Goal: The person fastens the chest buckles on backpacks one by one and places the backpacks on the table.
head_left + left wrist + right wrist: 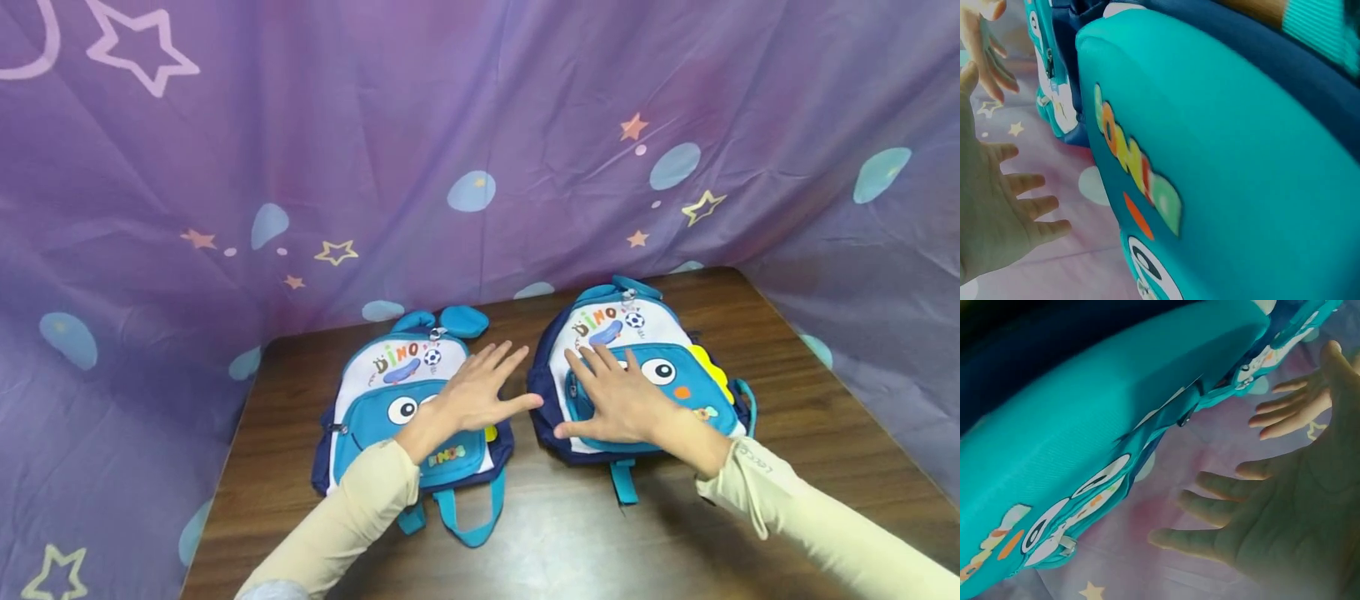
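Left hand (476, 398), fingers spread, empty: above left backpack (382, 425). Right hand (626, 407), likewise: above right backpack (667, 387). Both backpacks on worktop (555, 533), long axes pointing away from person.

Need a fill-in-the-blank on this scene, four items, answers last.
1. The left hand is over the left backpack, whose white panel bears the word ____.
2. The right hand, over the right backpack, holds ____.
3. The wooden table is coloured ____.
4. The curtain behind is mainly ____.

Answers: DINO; nothing; brown; purple.
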The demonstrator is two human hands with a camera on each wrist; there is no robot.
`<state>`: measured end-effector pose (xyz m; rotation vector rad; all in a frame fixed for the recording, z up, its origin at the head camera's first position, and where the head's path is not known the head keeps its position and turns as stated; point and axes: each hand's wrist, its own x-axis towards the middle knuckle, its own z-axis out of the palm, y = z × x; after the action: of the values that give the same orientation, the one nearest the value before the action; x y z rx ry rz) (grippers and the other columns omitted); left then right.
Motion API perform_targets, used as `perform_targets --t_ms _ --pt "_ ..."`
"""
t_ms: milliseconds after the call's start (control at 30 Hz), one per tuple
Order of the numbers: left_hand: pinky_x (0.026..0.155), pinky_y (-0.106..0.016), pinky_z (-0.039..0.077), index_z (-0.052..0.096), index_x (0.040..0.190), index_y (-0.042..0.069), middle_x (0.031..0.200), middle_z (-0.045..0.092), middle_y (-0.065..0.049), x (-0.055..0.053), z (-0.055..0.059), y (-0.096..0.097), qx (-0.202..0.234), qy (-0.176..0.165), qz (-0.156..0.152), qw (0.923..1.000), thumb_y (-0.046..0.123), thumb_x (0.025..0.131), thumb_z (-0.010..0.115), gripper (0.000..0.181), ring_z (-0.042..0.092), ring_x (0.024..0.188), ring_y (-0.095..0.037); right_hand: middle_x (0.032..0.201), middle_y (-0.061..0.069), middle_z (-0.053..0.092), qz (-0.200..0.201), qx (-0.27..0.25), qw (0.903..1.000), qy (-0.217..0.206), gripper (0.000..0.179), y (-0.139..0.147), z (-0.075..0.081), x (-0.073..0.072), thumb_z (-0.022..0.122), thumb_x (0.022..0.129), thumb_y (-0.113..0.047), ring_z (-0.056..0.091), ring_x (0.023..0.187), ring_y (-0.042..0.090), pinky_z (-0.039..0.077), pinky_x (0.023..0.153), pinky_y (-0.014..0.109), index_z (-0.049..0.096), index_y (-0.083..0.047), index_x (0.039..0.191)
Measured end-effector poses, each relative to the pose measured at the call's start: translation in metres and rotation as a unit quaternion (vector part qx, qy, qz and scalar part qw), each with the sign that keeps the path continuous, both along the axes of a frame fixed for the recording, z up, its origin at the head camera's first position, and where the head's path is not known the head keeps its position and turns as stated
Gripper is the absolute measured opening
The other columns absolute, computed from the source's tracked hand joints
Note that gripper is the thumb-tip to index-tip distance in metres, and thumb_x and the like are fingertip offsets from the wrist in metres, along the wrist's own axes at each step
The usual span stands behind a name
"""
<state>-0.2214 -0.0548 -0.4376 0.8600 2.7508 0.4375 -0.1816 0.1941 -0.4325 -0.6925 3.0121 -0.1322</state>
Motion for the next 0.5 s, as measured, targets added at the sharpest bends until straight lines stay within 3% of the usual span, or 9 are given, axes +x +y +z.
perform_targets --t_ms 233,367,500 --pt "0.124 -0.054 0.017 0.013 0.161 0.029 0.168 0.013 -0.008 -0.003 -0.006 0.016 0.019 -0.028 -0.002 0.9994 0.082 0.089 0.034 0.092 0.012 0.155 -0.035 0.152 0.026 0.04 -0.021 -0.011 0.9997 0.002 0.114 0.005 -0.005 0.013 0.059 0.078 -0.081 0.037 0.14 0.048 0.032 0.101 0.077 0.03 -0.001 0.154" --pt "0.124 -0.05 0.017 0.012 0.161 0.024 0.168 0.015 -0.009 -0.005 -0.009 0.027 0.049 -0.066 0.008 0.9966 0.08 0.091 0.033 0.093 0.014 0.154 -0.034 0.154 0.026 0.037 -0.04 -0.007 0.999 -0.019 0.115 0.005 -0.01 0.017 0.058 0.077 -0.082 0.037 0.139 0.049 0.032 0.101 0.078 0.03 -0.001 0.154" --pt "0.123 -0.047 0.022 0.015 0.161 0.016 0.166 0.021 -0.011 -0.007 -0.011 0.041 0.098 -0.121 0.039 0.9871 0.077 0.094 0.029 0.092 0.021 0.153 -0.029 0.154 0.027 0.036 -0.057 -0.004 0.9976 -0.038 0.116 0.003 -0.016 0.023 0.059 0.077 -0.081 0.035 0.141 0.05 0.031 0.102 0.077 0.031 0.0 0.154"
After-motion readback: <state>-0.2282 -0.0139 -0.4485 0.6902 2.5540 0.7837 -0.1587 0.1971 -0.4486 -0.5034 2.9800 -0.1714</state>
